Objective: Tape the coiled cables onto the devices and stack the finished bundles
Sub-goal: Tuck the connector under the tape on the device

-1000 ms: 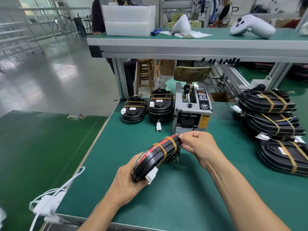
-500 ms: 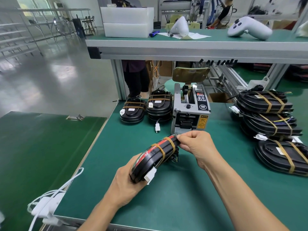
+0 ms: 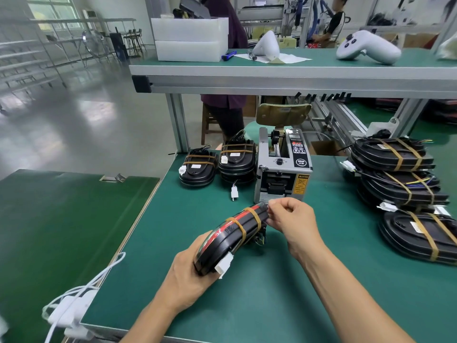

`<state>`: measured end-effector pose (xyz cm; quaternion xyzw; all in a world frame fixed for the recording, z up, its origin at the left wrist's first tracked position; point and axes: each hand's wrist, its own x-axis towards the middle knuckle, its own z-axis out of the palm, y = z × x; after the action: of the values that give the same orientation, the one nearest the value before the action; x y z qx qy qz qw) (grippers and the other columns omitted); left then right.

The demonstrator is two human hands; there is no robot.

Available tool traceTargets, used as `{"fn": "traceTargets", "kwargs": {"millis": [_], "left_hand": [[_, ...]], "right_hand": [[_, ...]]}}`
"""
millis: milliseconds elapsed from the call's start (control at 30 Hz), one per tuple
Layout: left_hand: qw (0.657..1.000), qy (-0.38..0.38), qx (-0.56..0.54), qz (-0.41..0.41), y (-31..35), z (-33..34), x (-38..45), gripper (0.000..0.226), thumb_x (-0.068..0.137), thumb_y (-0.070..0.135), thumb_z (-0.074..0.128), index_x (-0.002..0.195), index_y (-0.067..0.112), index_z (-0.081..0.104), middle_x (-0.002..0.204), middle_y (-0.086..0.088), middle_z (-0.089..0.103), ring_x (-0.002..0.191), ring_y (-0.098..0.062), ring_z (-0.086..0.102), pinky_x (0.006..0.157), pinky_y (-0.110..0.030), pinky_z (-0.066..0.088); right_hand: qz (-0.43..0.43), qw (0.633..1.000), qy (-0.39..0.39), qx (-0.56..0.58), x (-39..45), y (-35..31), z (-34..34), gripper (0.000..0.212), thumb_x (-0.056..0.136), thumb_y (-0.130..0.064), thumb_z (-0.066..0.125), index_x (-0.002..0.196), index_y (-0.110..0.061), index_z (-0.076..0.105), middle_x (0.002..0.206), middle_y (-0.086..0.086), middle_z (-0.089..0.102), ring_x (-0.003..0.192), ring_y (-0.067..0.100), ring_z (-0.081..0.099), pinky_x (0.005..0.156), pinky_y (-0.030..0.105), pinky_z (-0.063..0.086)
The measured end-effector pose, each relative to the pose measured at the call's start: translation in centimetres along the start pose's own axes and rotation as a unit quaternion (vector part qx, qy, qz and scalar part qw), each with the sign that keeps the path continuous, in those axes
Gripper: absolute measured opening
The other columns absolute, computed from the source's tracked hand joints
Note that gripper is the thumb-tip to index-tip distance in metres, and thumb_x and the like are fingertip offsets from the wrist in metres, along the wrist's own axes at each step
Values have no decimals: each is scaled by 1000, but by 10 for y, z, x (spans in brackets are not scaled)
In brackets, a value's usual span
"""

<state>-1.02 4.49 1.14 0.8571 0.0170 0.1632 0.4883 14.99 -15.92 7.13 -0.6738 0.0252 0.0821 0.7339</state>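
We held the device [image 3: 232, 240] on edge, just in front of the tape dispenser [image 3: 283, 167], so that both tape bands [image 3: 254, 216] and the coiled cable beneath them faced us for checking. The left hand [image 3: 188, 276] formed the supporting grip: its fingers curled around the near, lower end of the device, beside the white connector [image 3: 224, 264], which kept the bundle tilted and lifted off the green surface [image 3: 272, 293]. The right hand [image 3: 294, 221] closed its thumb and fingertips at the far end of the device, directly in front of the dispenser outlet. We judged that it was pinching either a tape end or the device edge there; which of the two could not be told, since the fingers hid the contact.

The dispenser stood at the middle of the surface so that either hand could reach its outlet without setting the work down. To the left of the dispenser, two small stacks of taped bundles [image 3: 197, 167] sat side by side, flat and with bands uppermost. To the right of the dispenser, larger banded units [image 3: 395, 169] lay piled. We judged these to be finished work, so the placement kept completed bundles clear of the taping zone in front of the dispenser.

With two bands already around the device, we judged the taping step nearly complete and stacking not yet begun.
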Motion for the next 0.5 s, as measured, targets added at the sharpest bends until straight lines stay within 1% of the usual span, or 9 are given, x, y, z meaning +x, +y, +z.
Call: {"fn": "traceTargets", "kwargs": {"millis": [67, 100, 167, 233, 267, 300, 367, 433, 500], "left_hand": [[1000, -5, 4, 0, -1, 0, 0, 59, 85, 71, 76, 138, 62, 53, 118, 19, 76, 105, -10, 72, 85, -9, 50], [1000, -8, 5, -1, -1, 0, 1, 59, 85, 65, 78, 138, 62, 53, 118, 19, 76, 104, -10, 72, 85, -9, 50], [1000, -12, 7, -2, -2, 1, 1, 59, 85, 60, 79, 138, 60, 54, 118, 18, 76, 104, -11, 72, 86, -10, 50], [1000, -9, 5, 0, -2, 1, 1, 58, 86, 62, 78, 139, 60, 54, 120, 18, 75, 106, -11, 72, 87, -10, 50], [1000, -4, 2, 2, -2, 1, 1, 58, 86, 63, 78, 139, 62, 53, 121, 19, 75, 107, -9, 72, 87, -9, 49], [1000, 0, -1, 5, -1, 1, 1, 58, 86, 65, 77, 139, 63, 53, 121, 20, 75, 108, -8, 72, 87, -8, 49], [1000, 4, -4, 6, 0, 1, 0, 59, 85, 75, 74, 139, 63, 52, 121, 20, 75, 108, -8, 72, 87, -8, 49], [1000, 4, -3, 3, 1, 1, 0, 61, 83, 82, 70, 138, 63, 53, 120, 19, 75, 107, -9, 72, 87, -9, 49], [1000, 1, 0, 1, 0, 0, 1, 59, 85, 78, 72, 138, 64, 53, 120, 20, 75, 107, -9, 72, 86, -9, 50]], "right_hand": [[-6, 1000, -6, -3, -1, 1, 0, 13, 96, -18, 74, 86, -9, 75, 78, 5, 71, 70, 9, 69, 72, 26, 62], [-14, 1000, -20, -18, -1, 2, 0, 12, 93, -22, 79, 89, -11, 76, 80, 6, 71, 74, 11, 68, 76, 31, 63], [-30, 997, -47, -47, -3, 5, 0, 21, 84, -27, 87, 97, -14, 77, 86, 5, 72, 79, 12, 68, 85, 36, 62], [-44, 995, -77, -55, -5, 6, 1, 38, 76, -32, 93, 107, -18, 76, 93, 2, 71, 82, 6, 68, 85, 29, 60], [-47, 993, -94, -53, -6, 6, 1, 47, 73, -38, 94, 112, -20, 75, 97, 1, 71, 84, 5, 69, 86, 25, 59], [-45, 992, -106, -52, -6, 7, 0, 54, 71, -48, 91, 115, -22, 74, 102, 0, 73, 90, 6, 70, 88, 26, 58], [-36, 990, -120, -57, -6, 7, -2, 62, 72, -68, 77, 115, -23, 76, 110, -2, 77, 107, 13, 72, 94, 33, 56], [-38, 987, -140, -74, -6, 9, -4, 63, 78, -76, 66, 112, -24, 77, 112, -4, 78, 114, 15, 70, 97, 34, 53], [-47, 980, -168, -92, -10, 13, -4, 61, 83, -78, 63, 114, -28, 77, 115, -7, 78, 115, 11, 69, 101, 30, 50]]}}
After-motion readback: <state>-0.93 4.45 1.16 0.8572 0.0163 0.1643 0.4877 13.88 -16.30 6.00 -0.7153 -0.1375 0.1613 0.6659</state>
